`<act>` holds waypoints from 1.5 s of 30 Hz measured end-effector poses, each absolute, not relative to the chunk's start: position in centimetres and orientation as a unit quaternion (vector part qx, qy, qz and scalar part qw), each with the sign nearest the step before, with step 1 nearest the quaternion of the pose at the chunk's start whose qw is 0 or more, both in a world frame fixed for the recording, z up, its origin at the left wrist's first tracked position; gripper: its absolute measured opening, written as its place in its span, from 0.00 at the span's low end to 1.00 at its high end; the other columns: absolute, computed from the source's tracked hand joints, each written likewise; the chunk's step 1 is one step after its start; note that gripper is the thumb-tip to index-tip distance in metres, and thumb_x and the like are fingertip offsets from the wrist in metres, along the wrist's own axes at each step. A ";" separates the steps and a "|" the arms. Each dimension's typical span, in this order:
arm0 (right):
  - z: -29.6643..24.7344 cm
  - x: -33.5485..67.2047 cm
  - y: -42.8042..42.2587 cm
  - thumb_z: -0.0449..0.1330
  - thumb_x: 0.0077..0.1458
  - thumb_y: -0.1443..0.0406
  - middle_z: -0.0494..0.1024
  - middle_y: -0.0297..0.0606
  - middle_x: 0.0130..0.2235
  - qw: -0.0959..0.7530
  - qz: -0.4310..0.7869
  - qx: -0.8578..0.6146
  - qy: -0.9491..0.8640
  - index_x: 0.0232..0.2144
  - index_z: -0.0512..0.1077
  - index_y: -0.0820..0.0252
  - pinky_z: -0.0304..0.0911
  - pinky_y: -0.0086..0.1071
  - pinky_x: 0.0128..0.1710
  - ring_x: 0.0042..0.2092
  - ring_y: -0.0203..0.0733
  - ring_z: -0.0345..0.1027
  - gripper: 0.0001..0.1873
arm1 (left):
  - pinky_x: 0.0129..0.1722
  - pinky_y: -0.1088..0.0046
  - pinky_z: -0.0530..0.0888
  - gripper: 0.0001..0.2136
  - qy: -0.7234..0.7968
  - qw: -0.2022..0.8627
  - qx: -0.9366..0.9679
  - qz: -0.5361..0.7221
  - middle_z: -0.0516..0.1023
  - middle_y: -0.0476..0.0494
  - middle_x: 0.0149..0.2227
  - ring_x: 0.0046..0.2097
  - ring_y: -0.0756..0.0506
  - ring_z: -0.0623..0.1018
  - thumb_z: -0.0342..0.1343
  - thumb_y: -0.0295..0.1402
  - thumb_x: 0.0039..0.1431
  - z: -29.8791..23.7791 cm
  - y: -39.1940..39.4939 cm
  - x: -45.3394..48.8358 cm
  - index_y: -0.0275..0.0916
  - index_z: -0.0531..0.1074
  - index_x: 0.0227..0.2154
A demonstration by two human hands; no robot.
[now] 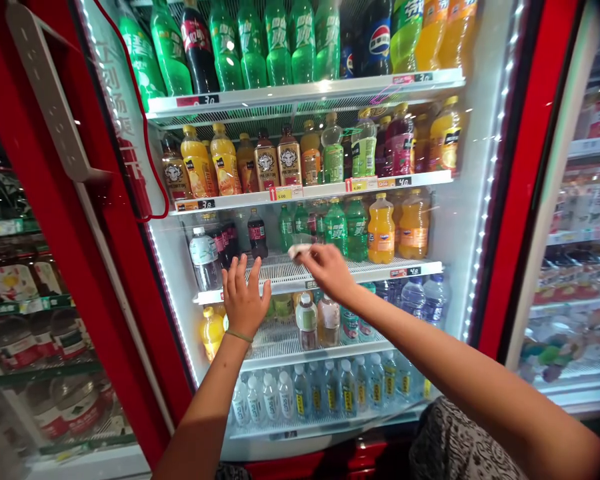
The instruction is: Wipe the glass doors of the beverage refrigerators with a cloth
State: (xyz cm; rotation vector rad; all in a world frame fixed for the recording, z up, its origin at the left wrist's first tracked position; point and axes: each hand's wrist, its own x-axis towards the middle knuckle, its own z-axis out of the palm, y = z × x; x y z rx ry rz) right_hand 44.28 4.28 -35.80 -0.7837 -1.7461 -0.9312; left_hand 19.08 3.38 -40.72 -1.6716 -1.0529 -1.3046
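Head view: the right hand (330,270), wrist bent, pinches a white cloth (300,251) before the bottle shelf (370,276); the fingertip grip presumably leaves its face exposed. The left hand (245,300) is raised, fingers spread, holding nothing, possibly steadying; contact is indeterminable.

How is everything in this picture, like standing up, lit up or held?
Left hand: open, fingers apart
White wad: held, blurry
Right hand: pinched shut on it
Fridge lights: on
Middle shelf: partly stocked
Its orange bottles: upright, capped
Bottom-shelf bottles: upright
Red cord: curved
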 end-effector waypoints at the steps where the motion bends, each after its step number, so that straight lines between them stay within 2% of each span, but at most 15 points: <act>1: -36.2 44.0 4.2 0.53 0.70 0.63 0.73 0.37 0.41 0.426 -0.405 -0.281 -0.759 0.49 0.73 0.49 0.58 0.36 0.39 0.39 0.42 0.62 0.12 | 0.70 0.44 0.57 0.26 -0.409 0.379 -0.654 -0.511 0.66 0.29 0.67 0.72 0.32 0.60 0.58 0.36 0.65 -40.8 3.5 19.0 0.39 0.67 0.64; 3: -35.6 44.3 4.3 0.54 0.69 0.65 0.75 0.37 0.42 0.309 -0.453 -0.208 -0.810 0.51 0.73 0.50 0.55 0.34 0.38 0.38 0.41 0.61 0.12 | 0.71 0.45 0.57 0.26 -0.401 0.381 -0.659 -0.510 0.66 0.30 0.67 0.72 0.33 0.60 0.58 0.36 0.65 -40.8 3.6 18.8 0.40 0.67 0.65; 5: -33.2 45.3 4.8 0.52 0.70 0.67 0.75 0.40 0.43 0.282 -0.486 -0.216 -0.799 0.55 0.71 0.53 0.56 0.35 0.39 0.39 0.42 0.61 0.15 | 0.71 0.46 0.57 0.26 -0.398 0.386 -0.661 -0.506 0.67 0.32 0.67 0.72 0.33 0.61 0.58 0.36 0.65 -40.9 3.7 18.7 0.41 0.67 0.65; 9: -28.9 45.4 5.8 0.48 0.70 0.65 0.72 0.51 0.52 0.476 -0.464 -0.360 -0.655 0.61 0.68 0.56 0.61 0.44 0.45 0.48 0.52 0.63 0.21 | 0.70 0.46 0.59 0.24 -0.403 0.411 -0.642 -0.506 0.68 0.32 0.66 0.71 0.33 0.62 0.58 0.36 0.66 -40.9 3.9 18.7 0.41 0.68 0.64; 11: -30.1 43.9 5.8 0.48 0.70 0.65 0.73 0.50 0.53 0.480 -0.457 -0.351 -0.661 0.62 0.67 0.55 0.62 0.44 0.45 0.48 0.53 0.63 0.21 | 0.70 0.46 0.60 0.24 -0.402 0.420 -0.640 -0.503 0.68 0.31 0.66 0.71 0.33 0.63 0.58 0.36 0.66 -40.9 3.8 18.7 0.40 0.68 0.64; 15: -35.2 41.9 4.9 0.51 0.69 0.67 0.76 0.44 0.49 0.265 -0.518 -0.176 -0.794 0.58 0.70 0.55 0.59 0.37 0.39 0.41 0.43 0.64 0.18 | 0.70 0.48 0.60 0.24 -0.395 0.414 -0.659 -0.488 0.68 0.33 0.66 0.70 0.34 0.64 0.57 0.35 0.66 -40.8 3.5 18.0 0.41 0.67 0.65; 17: -35.2 42.4 5.0 0.52 0.69 0.68 0.76 0.45 0.50 0.207 -0.549 -0.119 -0.801 0.58 0.70 0.58 0.57 0.36 0.38 0.40 0.42 0.63 0.17 | 0.70 0.47 0.59 0.24 -0.395 0.417 -0.659 -0.487 0.69 0.33 0.66 0.70 0.34 0.64 0.57 0.35 0.66 -40.7 3.4 17.5 0.42 0.68 0.64; 19: -33.0 43.3 5.3 0.51 0.68 0.70 0.75 0.47 0.51 0.247 -0.556 -0.158 -0.778 0.59 0.69 0.58 0.58 0.37 0.40 0.43 0.45 0.64 0.20 | 0.70 0.46 0.59 0.24 -0.397 0.423 -0.647 -0.494 0.69 0.33 0.65 0.69 0.33 0.65 0.59 0.35 0.65 -40.7 3.4 17.2 0.42 0.69 0.63; 22: -30.1 43.4 6.0 0.50 0.68 0.70 0.73 0.50 0.54 0.394 -0.503 -0.306 -0.706 0.62 0.66 0.58 0.59 0.42 0.45 0.48 0.51 0.63 0.23 | 0.69 0.46 0.60 0.24 -0.397 0.425 -0.636 -0.508 0.70 0.32 0.64 0.69 0.32 0.64 0.60 0.36 0.64 -40.7 3.6 17.0 0.42 0.70 0.62; 24: -31.0 42.3 5.9 0.50 0.69 0.67 0.73 0.51 0.54 0.415 -0.473 -0.322 -0.707 0.62 0.66 0.59 0.59 0.43 0.45 0.48 0.52 0.63 0.22 | 0.69 0.46 0.60 0.24 -0.397 0.419 -0.637 -0.510 0.69 0.32 0.64 0.70 0.33 0.64 0.60 0.37 0.64 -40.8 3.7 16.8 0.42 0.69 0.63; 28: -36.7 39.8 4.9 0.51 0.71 0.64 0.76 0.44 0.47 0.260 -0.488 -0.156 -0.818 0.55 0.72 0.58 0.57 0.36 0.38 0.40 0.43 0.62 0.16 | 0.69 0.46 0.60 0.25 -0.413 0.401 -0.631 -0.521 0.68 0.32 0.65 0.70 0.33 0.63 0.59 0.36 0.65 -41.5 3.6 16.0 0.44 0.68 0.64; 31: -36.5 39.6 4.8 0.52 0.70 0.66 0.76 0.44 0.48 0.206 -0.515 -0.109 -0.825 0.55 0.71 0.58 0.56 0.35 0.36 0.40 0.42 0.62 0.15 | 0.69 0.46 0.60 0.24 -0.420 0.403 -0.625 -0.520 0.68 0.32 0.64 0.70 0.34 0.63 0.57 0.35 0.66 -41.9 3.5 14.8 0.43 0.68 0.64; 37: -28.3 36.3 6.9 0.49 0.68 0.70 0.71 0.48 0.54 0.476 -0.468 -0.333 -0.666 0.65 0.63 0.55 0.61 0.43 0.49 0.49 0.50 0.62 0.24 | 0.68 0.47 0.62 0.23 -0.444 0.400 -0.612 -0.518 0.67 0.30 0.64 0.70 0.33 0.62 0.57 0.35 0.66 -41.7 3.1 11.3 0.41 0.68 0.63; 40: -31.2 32.9 6.9 0.49 0.68 0.70 0.72 0.48 0.53 0.474 -0.470 -0.307 -0.679 0.62 0.66 0.58 0.62 0.42 0.47 0.47 0.49 0.62 0.22 | 0.68 0.50 0.64 0.22 -0.452 0.386 -0.622 -0.510 0.67 0.28 0.63 0.69 0.34 0.63 0.55 0.35 0.68 -41.9 2.6 9.5 0.37 0.67 0.63; 45: -45.0 31.1 4.6 0.51 0.66 0.72 0.77 0.45 0.48 0.338 -0.493 -0.184 -0.780 0.54 0.72 0.60 0.62 0.39 0.40 0.40 0.45 0.63 0.18 | 0.68 0.51 0.64 0.22 -0.481 0.339 -0.626 -0.512 0.66 0.28 0.63 0.69 0.36 0.63 0.53 0.35 0.69 -45.0 1.5 8.3 0.37 0.67 0.63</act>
